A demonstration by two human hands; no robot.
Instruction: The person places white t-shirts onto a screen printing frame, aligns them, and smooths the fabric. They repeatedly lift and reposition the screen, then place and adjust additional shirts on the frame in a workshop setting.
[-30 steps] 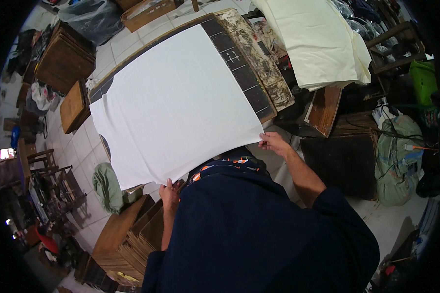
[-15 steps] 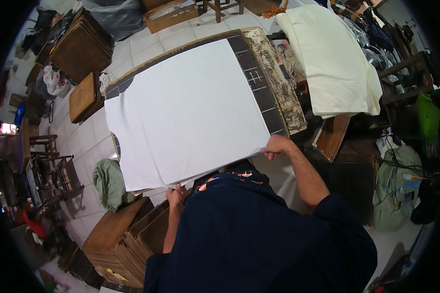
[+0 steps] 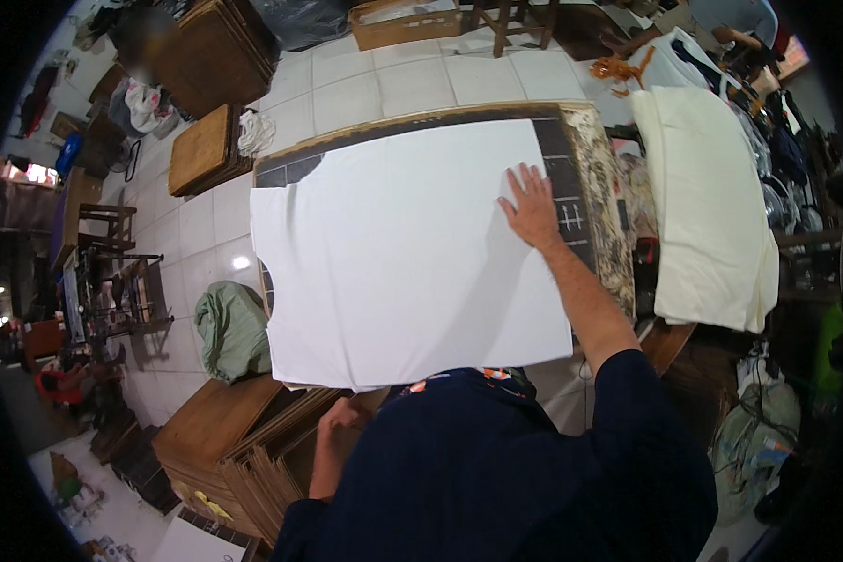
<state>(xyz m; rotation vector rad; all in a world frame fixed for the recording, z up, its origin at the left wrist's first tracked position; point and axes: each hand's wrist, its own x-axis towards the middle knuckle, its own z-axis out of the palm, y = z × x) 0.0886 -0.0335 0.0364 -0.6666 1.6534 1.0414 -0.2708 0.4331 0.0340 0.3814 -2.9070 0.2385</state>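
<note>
A white shirt-shaped cloth panel, with curved cut-outs on its left side, lies spread over a dark board marked with white lines. My right hand rests flat on the cloth near its far right corner, fingers spread. Below the near left edge of the cloth is my left hand, its fingers curled in. Whatever those fingers may hold is hidden. A few soft creases run along the left part of the cloth.
Folded cream cloth lies to the right of the board. Stacked brown boards stand at the near left, with a green bundle behind them. Another board stack sits on the tiled floor, and a wooden stool stands beyond.
My right hand has left the cloth's near right corner and now lies flat near the far right corner. My left hand has come off the near hem and dropped below it.
</note>
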